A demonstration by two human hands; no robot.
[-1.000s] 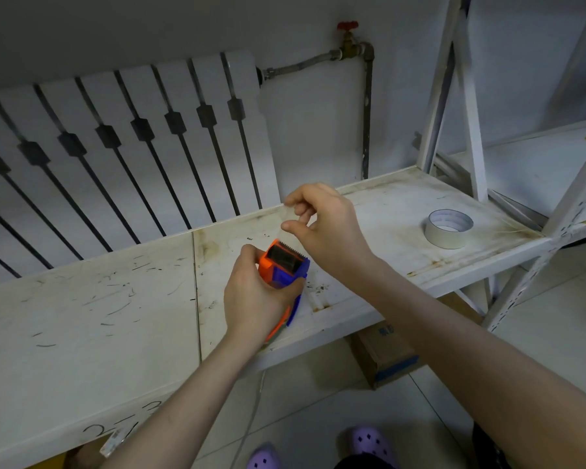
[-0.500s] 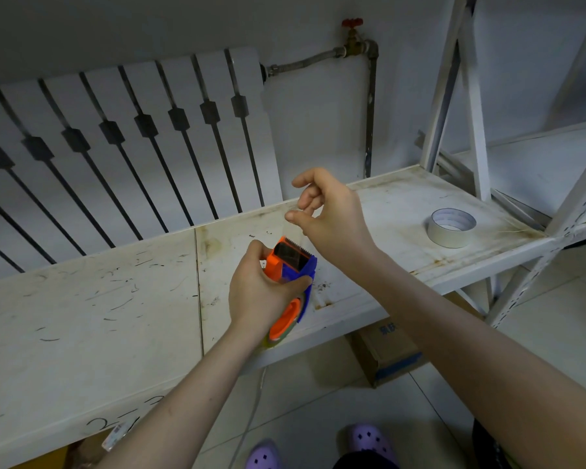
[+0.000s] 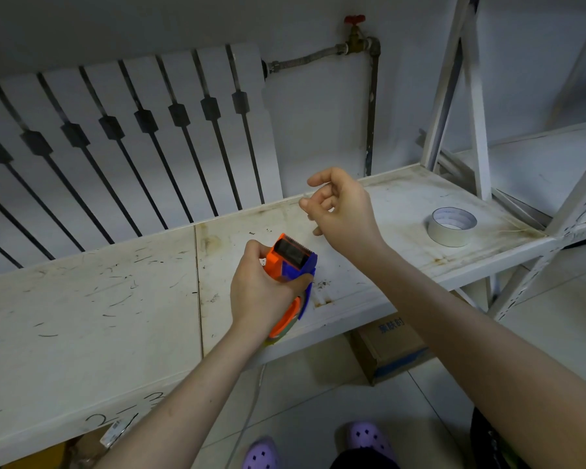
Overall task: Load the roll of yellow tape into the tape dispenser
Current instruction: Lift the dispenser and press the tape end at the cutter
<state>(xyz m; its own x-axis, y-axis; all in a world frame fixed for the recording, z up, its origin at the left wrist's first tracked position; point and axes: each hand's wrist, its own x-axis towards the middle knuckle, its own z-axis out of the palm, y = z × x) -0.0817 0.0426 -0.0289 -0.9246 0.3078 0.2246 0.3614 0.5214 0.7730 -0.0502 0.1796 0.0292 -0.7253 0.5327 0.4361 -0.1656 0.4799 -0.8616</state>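
Scuffed white shelf [image 3: 92,319] across mid-frame, radiator [image 3: 126,130] behind at upper left, pale tape roll [image 3: 452,226] lying flat at right, well apart from both hands. Left hand [image 3: 261,296] clamped around orange-and-blue tape dispenser [image 3: 291,265] at centre, cutter end up; right hand [image 3: 340,208] above it, thumb and fingers pinched, perhaps on a thin clear strip, too faint to tell. Loading seemingly near done: sliver of yellow at dispenser's lower edge, likely the yellow tape [image 3: 274,341]; threading over the cutter probably left.

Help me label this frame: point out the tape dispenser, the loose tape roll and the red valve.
tape dispenser [image 3: 290,257]: head view, on its orange and blue front end.
loose tape roll [image 3: 451,234]: head view, on its outer side wall.
red valve [image 3: 354,19]: head view, on the red handle.
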